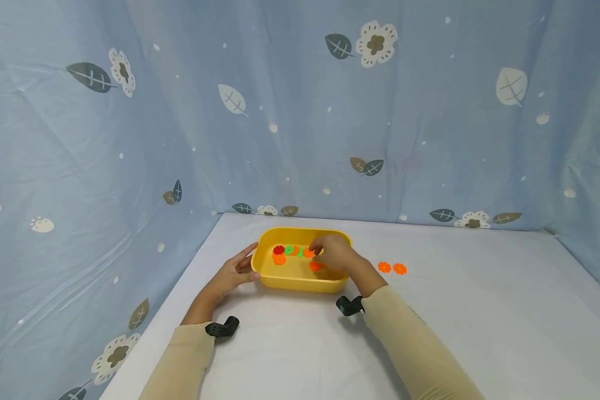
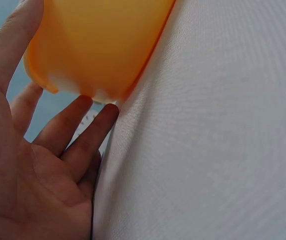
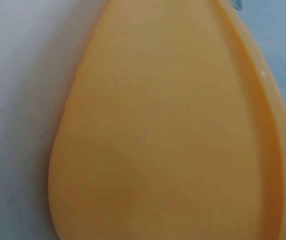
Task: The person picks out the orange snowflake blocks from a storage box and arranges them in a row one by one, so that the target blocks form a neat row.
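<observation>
A yellow plastic basin (image 1: 300, 284) stands on the white-covered table, with several small notched discs in it: a red disc (image 1: 278, 250), a green disc (image 1: 289, 250) and orange ones such as the orange disc (image 1: 279, 259). My left hand (image 1: 232, 276) rests spread against the basin's left end, thumb at the front corner and fingertips on the outer wall, as the left wrist view shows. Over the right rim my right hand (image 1: 334, 254) reaches into the basin, fingers bent beside another orange disc (image 1: 308, 252). Whether it pinches that disc is unclear. The right wrist view shows mostly the basin's wall (image 3: 157, 110).
Two more orange discs (image 1: 392, 268) lie side by side on the tabletop (image 1: 470, 311), right of the basin. A blue curtain (image 1: 300, 139) printed with leaves and flowers hangs behind and to the sides. Each forearm carries a black wrist camera (image 1: 349, 305).
</observation>
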A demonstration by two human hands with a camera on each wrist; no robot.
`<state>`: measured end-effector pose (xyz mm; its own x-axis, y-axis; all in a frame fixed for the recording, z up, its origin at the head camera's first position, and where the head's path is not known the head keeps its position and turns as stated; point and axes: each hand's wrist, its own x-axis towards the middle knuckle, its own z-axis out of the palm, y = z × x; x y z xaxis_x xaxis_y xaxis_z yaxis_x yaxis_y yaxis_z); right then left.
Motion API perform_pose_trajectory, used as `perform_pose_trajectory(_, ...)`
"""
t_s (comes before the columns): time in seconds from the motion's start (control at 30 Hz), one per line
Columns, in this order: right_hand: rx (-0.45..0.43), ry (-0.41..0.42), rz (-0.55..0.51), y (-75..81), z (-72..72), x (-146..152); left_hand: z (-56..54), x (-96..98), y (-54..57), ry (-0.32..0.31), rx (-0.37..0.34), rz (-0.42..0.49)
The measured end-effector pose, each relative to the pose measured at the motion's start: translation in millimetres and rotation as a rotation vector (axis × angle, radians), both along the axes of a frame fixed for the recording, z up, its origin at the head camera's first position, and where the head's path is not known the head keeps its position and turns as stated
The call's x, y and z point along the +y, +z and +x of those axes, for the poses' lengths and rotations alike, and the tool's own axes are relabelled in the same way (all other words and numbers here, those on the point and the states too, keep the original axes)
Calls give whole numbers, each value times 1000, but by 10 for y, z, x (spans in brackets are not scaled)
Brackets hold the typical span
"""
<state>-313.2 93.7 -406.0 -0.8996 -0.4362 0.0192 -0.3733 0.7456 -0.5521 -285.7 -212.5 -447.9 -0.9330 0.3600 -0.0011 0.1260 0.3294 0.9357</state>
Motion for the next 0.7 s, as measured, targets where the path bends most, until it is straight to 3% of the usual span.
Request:
perform_pose_trajectory(0.1,-7,-1,56,-31,6,-28,-10,-8,-33,1,1,10)
perform_pose_trajectory(0.23,-28,-8,131,-57,18,-59,-122,-58,-207,20,-7,33)
perform_pose_trajectory(0.47,-75,-51,227,-90,25,-103,-116,-55,-211,34,3,36)
perform_pose_trajectory(0.7,-48,-43,256,-120,19,-131,-116,-55,-218,33,-1,37)
